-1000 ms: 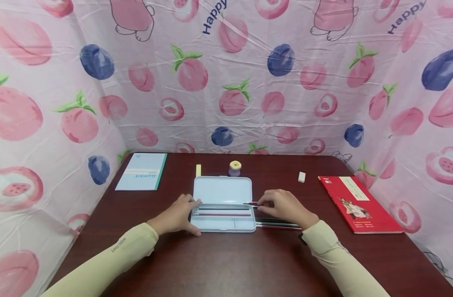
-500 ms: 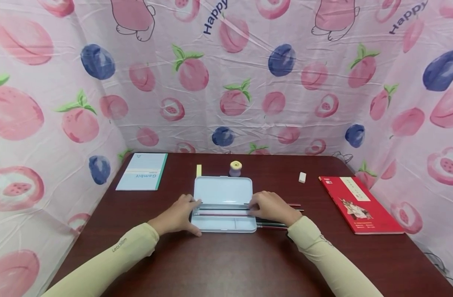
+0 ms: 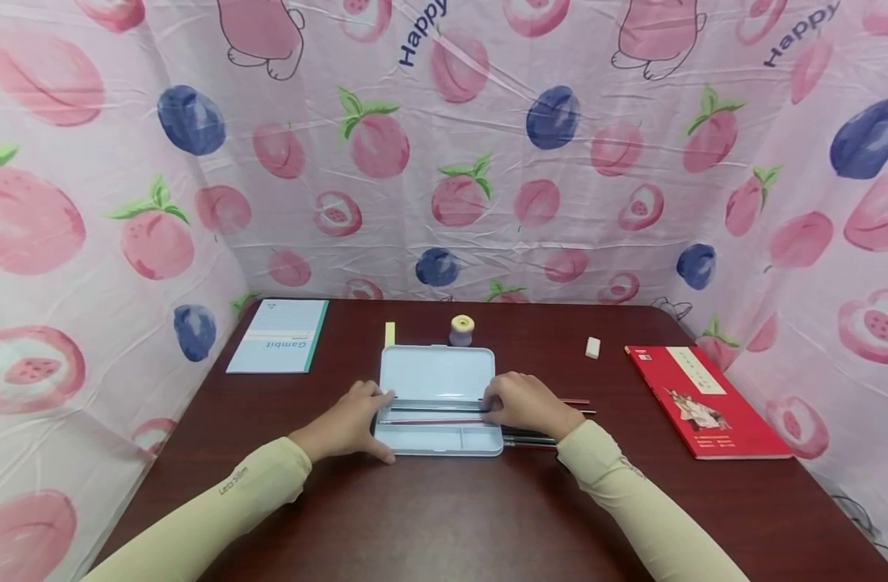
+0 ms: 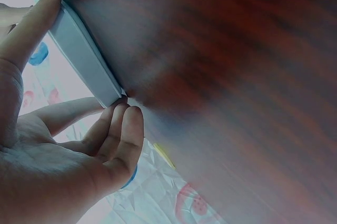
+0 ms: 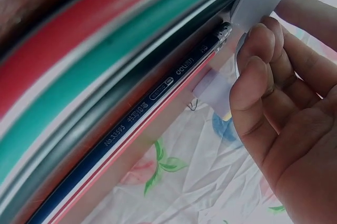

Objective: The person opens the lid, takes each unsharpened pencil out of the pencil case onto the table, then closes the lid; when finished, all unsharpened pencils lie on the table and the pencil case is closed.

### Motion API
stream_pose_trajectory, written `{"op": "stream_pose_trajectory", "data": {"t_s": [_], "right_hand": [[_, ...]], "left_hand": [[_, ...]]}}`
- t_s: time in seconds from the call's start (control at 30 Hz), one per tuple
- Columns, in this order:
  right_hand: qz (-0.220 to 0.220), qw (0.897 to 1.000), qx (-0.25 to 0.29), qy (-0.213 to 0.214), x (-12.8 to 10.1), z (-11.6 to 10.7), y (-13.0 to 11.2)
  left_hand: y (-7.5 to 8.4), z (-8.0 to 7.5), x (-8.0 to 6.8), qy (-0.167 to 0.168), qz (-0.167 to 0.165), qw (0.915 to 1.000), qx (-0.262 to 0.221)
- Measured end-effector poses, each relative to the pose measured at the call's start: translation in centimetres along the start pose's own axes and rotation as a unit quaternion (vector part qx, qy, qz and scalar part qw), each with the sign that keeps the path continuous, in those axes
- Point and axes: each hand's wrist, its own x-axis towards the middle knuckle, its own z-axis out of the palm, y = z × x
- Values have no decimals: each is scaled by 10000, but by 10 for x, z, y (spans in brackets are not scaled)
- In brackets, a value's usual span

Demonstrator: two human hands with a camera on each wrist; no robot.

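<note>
A white pencil case (image 3: 438, 373) lies open at the middle of the table, its lid tipped back. Inside are a red pencil (image 3: 429, 421) and a dark pencil (image 3: 439, 409). My left hand (image 3: 351, 419) holds the case by its left end, thumb at the front corner and fingers at the back. In the left wrist view those fingers curl in at the case's edge. At the right end of the case my right hand (image 3: 532, 406) pinches the end of the red pencil, fingertips mostly hidden from the head camera. The red pencil slants slightly.
Beside the case, several pencils (image 3: 531, 440) lie on the table under my right forearm; more, including a dark blue one (image 5: 142, 111), lie behind that hand. Farther back are a yellow strip (image 3: 389, 333), a yellow-and-purple sharpener-like object (image 3: 461, 330), an eraser (image 3: 592, 347), a notebook (image 3: 278, 336) and a red book (image 3: 708, 402).
My right hand has moved left from the loose pencils to the case's right end, uncovering two pencils behind it. The red pencil in the case has tilted slightly. My left hand stays put.
</note>
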Motion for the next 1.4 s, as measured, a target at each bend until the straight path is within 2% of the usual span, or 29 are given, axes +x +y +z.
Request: {"op": "stream_pose_trajectory", "data": {"t_s": [0.4,0.67,1.03,1.4], "right_hand": [[86,9998,-66,-160,3,0,-4],[-97,9998,-152,-131,2,1,-3],[-26,9994,68,-341,4,-1,-3],[-92,9998,-42,-191,-1,0,-4]], "left_hand": [[0,0,0,-16,8,10000,-6],[-1,1,0,33,101,9999,71],[-1,-1,-1,23,177,9998,89],[-2,1,-1,65,239,9997,64]]}}
